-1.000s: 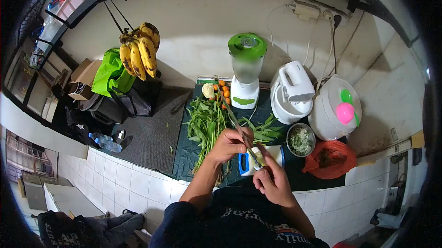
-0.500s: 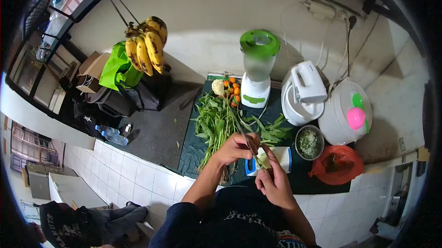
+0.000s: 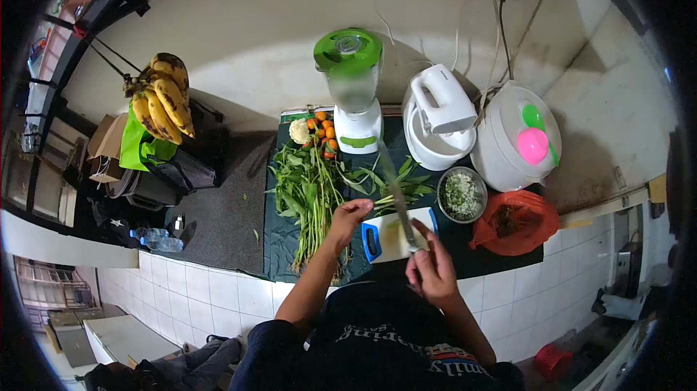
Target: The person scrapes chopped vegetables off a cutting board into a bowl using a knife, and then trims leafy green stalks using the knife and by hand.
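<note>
My right hand [image 3: 431,266] is closed round the handle of a long knife [image 3: 398,198], whose blade points up and away, blurred, over the cutting board. My left hand [image 3: 351,217] is apart from the knife, near the board's left end; whether its fingertips hold anything is too small to tell. Below the blade lies the white cutting board [image 3: 390,244] with a blue handle, a pale piece on it. Leafy green stalks [image 3: 311,195] lie left of my left hand, and more leaves [image 3: 406,186] lie behind the board.
Behind are a cauliflower piece [image 3: 299,131], orange vegetables [image 3: 324,132], a blender [image 3: 357,93] and a white mixer [image 3: 444,111]. At right stand a metal bowl [image 3: 462,195], a red bag [image 3: 519,224] and a white container [image 3: 501,145]. Bananas [image 3: 161,100] hang at left; a person [image 3: 196,365] is lower left.
My left hand has moved left, away from the knife and my right hand. The knife now points more steeply away from me. The camera view has shifted.
</note>
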Motion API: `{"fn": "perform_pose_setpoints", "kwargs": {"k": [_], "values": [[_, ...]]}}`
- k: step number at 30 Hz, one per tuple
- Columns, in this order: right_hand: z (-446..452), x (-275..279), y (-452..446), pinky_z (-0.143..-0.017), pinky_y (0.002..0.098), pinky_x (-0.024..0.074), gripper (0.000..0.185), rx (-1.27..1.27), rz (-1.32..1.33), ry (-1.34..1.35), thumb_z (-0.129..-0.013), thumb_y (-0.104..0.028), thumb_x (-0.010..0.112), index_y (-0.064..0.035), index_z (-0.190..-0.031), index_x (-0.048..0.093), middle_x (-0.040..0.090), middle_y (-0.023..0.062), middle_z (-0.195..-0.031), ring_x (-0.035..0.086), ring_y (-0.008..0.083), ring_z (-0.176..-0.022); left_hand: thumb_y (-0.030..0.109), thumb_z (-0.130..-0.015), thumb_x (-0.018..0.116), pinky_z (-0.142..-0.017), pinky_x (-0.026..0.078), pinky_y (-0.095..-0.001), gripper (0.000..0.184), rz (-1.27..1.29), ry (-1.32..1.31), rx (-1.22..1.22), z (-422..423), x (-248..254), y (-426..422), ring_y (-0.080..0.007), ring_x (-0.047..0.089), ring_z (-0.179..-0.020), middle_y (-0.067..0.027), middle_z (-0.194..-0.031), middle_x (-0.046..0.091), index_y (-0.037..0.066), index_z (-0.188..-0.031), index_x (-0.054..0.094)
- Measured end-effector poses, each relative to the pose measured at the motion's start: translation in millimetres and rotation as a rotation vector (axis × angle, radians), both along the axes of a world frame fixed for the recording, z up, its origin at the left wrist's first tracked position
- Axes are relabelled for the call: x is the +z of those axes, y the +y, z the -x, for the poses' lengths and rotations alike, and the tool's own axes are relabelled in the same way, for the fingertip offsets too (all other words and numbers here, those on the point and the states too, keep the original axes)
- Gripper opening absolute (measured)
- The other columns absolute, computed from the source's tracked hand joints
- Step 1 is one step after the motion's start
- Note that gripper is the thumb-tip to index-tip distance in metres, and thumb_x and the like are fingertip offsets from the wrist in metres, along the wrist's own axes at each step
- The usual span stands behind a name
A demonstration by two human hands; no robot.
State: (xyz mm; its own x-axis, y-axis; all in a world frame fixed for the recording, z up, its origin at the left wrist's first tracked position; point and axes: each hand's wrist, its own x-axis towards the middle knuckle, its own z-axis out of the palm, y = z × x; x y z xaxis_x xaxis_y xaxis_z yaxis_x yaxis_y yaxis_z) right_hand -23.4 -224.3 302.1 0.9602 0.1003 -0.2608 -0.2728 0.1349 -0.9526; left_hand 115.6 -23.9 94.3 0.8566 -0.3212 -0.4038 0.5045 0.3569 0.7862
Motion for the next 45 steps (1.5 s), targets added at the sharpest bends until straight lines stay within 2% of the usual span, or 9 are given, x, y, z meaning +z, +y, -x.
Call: {"fn": "perform_pose_setpoints", "kwargs": {"k": [2,9,18,25,32,37,41,42,45], "values": [[8,-27,-11,-0.042,0.0223,0.0348,0.049,-0.136,0.117,-0.080,-0.108,-0.023,0.038,-0.0059,-0.153,0.032,0.051,0.0012,-0.063,0.043,0.0070,-0.047,0.019,-0.090,0.078,-0.082,0.049,-0.0274,0.021,-0.214,-0.085,0.010,-8,-49,-17,-0.0103,0.063,-0.086,-0.0012,-0.093,0.072,0.007,-0.106,0.076],[45,-51,-43,-0.036,0.0218,0.0312,0.049,-0.434,0.115,0.146,-0.108,-0.027,0.041,-0.0064,-0.152,0.035,0.047,0.0000,-0.058,0.039,0.0057,-0.040,0.017,-0.085,0.078,-0.067,0.055,-0.0286,0.021,-0.817,-0.422,-0.223,-11,-67,-44,-0.0134,0.071,-0.076,-0.0114,-0.092,0.077,0.006,-0.103,0.077],[47,-56,-46,-0.041,0.0230,0.0358,0.052,-0.451,0.120,0.141,-0.107,-0.033,0.045,-0.0054,-0.151,0.037,0.048,-0.0007,-0.061,0.042,0.0059,-0.046,0.018,-0.088,0.070,-0.082,0.054,-0.0464,0.017,-1.136,-0.864,-0.217,-24,-66,-41,-0.0338,0.064,-0.103,-0.0135,-0.105,0.070,0.008,-0.101,0.077],[38,-52,-39,-0.047,0.0231,0.0386,0.051,-0.367,0.186,0.145,-0.106,-0.025,0.048,-0.0036,-0.151,0.038,0.049,-0.0011,-0.063,0.046,0.0061,-0.052,0.011,-0.090,0.057,-0.082,0.056,-0.0495,0.023,-1.282,-0.883,-0.510,-32,-72,-69,-0.0383,0.068,-0.097,-0.0145,-0.108,0.066,0.011,-0.107,0.071],[47,-52,-35,-0.051,0.0241,0.0412,0.051,-0.325,0.220,0.198,-0.106,-0.025,0.048,-0.0031,-0.150,0.038,0.052,0.0007,-0.069,0.050,0.0074,-0.057,0.011,-0.088,0.059,-0.086,0.055,-0.0493,0.027,-1.211,-0.827,-0.584,-40,-88,-70,-0.0407,0.065,-0.101,-0.0192,-0.117,0.063,0.007,-0.112,0.071],[47,-58,-40,-0.052,0.0255,0.0425,0.049,-0.260,0.273,0.272,-0.107,-0.028,0.048,-0.0011,-0.147,0.042,0.054,0.0015,-0.071,0.052,0.0082,-0.057,0.006,-0.084,0.062,-0.085,0.055,-0.0504,0.027,-1.005,-0.898,-0.285,-36,-67,-57,-0.0433,0.065,-0.099,-0.0214,-0.110,0.063,0.004,-0.110,0.070],[41,-58,-38,-0.052,0.0261,0.0423,0.046,-0.218,0.333,0.306,-0.107,-0.028,0.048,-0.0002,-0.143,0.047,0.054,0.0020,-0.068,0.052,0.0082,-0.056,0.009,-0.086,0.070,-0.081,0.055,-0.0368,0.022,-0.734,-0.616,-0.142,-27,-26,-41,-0.0278,0.070,-0.092,-0.0168,-0.100,0.070,0.002,-0.107,0.069],[37,-67,-36,-0.046,0.0248,0.0383,0.044,-0.225,0.324,0.209,-0.107,-0.028,0.047,-0.0003,-0.142,0.049,0.053,0.0014,-0.064,0.048,0.0071,-0.050,0.014,-0.091,0.072,-0.080,0.053,-0.0307,0.021,-0.678,-0.514,-0.153,-23,-7,-37,-0.0156,0.068,-0.086,-0.0101,-0.093,0.071,0.001,-0.107,0.069],[21,-58,-29,-0.042,0.0232,0.0349,0.043,-0.181,0.314,0.065,-0.108,-0.028,0.045,-0.0012,-0.140,0.050,0.052,0.0010,-0.061,0.044,0.0062,-0.045,0.015,-0.094,0.070,-0.078,0.051,-0.0291,0.019,-0.431,-0.552,-0.092,-10,24,-27,-0.0102,0.064,-0.082,-0.0040,-0.093,0.070,0.000,-0.106,0.068]]}}
